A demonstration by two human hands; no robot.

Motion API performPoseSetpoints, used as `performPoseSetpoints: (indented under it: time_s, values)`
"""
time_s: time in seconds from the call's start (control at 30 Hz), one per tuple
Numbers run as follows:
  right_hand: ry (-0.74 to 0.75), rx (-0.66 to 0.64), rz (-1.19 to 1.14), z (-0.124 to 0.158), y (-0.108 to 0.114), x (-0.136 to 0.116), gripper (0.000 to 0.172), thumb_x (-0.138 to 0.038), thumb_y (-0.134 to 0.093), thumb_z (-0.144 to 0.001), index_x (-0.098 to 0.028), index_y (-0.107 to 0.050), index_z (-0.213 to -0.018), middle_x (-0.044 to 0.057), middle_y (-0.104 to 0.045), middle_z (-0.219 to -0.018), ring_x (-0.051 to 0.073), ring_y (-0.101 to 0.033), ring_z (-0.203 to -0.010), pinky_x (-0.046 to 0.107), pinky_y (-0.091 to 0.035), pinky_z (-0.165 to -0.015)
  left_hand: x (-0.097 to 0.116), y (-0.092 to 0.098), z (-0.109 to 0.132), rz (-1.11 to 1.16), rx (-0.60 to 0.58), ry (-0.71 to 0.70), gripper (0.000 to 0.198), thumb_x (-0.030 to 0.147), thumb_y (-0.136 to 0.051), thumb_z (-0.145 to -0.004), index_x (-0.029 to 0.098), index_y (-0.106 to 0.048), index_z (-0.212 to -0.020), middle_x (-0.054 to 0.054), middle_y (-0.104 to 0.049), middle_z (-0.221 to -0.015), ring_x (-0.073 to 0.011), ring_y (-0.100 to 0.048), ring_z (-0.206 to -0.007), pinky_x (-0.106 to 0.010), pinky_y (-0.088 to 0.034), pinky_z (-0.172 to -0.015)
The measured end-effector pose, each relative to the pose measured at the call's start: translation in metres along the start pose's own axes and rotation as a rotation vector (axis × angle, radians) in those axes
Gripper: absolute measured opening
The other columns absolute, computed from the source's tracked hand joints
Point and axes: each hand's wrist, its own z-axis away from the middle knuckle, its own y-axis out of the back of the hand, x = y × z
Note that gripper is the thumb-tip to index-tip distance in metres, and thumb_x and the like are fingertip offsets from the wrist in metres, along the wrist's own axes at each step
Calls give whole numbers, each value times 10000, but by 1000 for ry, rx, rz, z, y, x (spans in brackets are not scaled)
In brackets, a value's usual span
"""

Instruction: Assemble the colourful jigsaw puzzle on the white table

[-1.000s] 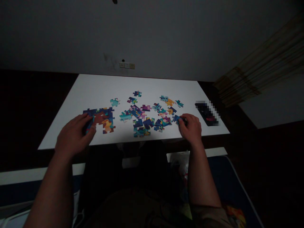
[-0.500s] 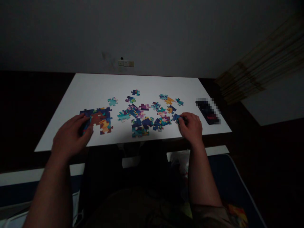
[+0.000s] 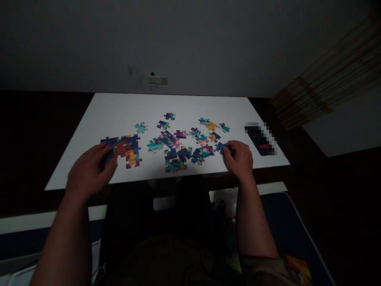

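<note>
Hardly anything has shifted over the last second: from where I'm standing, the view has drifted a little, but both hands sit where they were and no loose piece has found a new spot. So I'd judge this a pause for looking, with nothing newly joined.

The left hand (image 3: 91,169) is loosely curled, thumb and fingers parted, over the near left part of the joined puzzle section (image 3: 122,149), which lies toward the counter's (image 3: 205,107) left edge; whether it grips or just steadies that, I can't tell. The right hand (image 3: 228,150) is bent nearly closed, its thumb touching a blue puzzle piece (image 3: 219,148) near the right end of the near edge. I can't make out whether it's pinched.

The loose pieces (image 3: 169,140) spread over the middle, some overlapping, the teal ones (image 3: 175,165) nearest the near edge. White surface runs all along the far edge and into both far corners, and a strip lies between the joined section and the scatter. On the right there's less room: a dark flat object (image 3: 258,139), partly blurred out, lies along that edge, just beyond the right hand.
</note>
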Motion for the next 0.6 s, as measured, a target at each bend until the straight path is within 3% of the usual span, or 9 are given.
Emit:
performPoseSetpoints:
  time_s: [0.17, 0.33, 0.6]
  values:
    - [-18, -7, -2, 0, 3, -4, 324, -412, -632, -1133, -259, -885, -1267, 194, -920, -1498, 437, -757, -1442, 612, -596, -1253, 0, 0, 0, 35, 11, 1, 766, 626, -612, -1117, 205, -841, -1714, -223, -739, -1890, -526, -670, -1778, -798, -517, -1513]
    - [-23, -32, -9, -1, 4, -4, 291, -411, -654, -1149, -316, -905, -1261, 197, -916, -1513, 457, -746, -1456, 655, -596, -1268, 2, 0, 0, 22, 7, -4, 783, 636, -560, -1149, 143, -844, -1687, -268, -726, -1890, -547, -668, -1778, -825, -527, -1495]
    - [-15, -4, 9, -1, 0, -1, 353, -444, -628, -1141, -250, -886, -1283, 196, -918, -1504, 432, -764, -1439, 608, -591, -1264, 0, 1, -2, -8, -23, -1, 788, 649, -545, -1161, 139, -833, -1688, -245, -723, -1903, -485, -662, -1805, -719, -532, -1522]
